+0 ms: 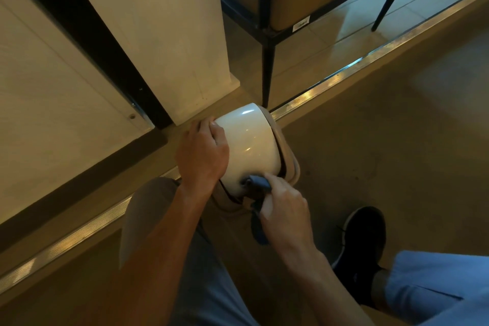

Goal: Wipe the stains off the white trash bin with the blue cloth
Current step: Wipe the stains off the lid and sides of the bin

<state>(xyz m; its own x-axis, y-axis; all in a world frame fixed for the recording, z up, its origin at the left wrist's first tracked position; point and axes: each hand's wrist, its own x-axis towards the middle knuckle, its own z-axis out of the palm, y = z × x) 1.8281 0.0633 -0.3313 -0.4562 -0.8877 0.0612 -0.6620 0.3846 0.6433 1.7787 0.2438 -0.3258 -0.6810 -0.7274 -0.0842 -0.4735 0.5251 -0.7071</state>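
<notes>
A: On the floor (370,156), dead centre, how does the white trash bin (251,140) lie?
B: Tipped over. The left hand (202,156) grips its end at nine o'clock; the right hand (284,209), at six, pinches the blue cloth (258,182) against its wall.

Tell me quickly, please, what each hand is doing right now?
Left hand: grips the white trash bin.
Right hand: pinches the blue cloth against the bin.
</notes>
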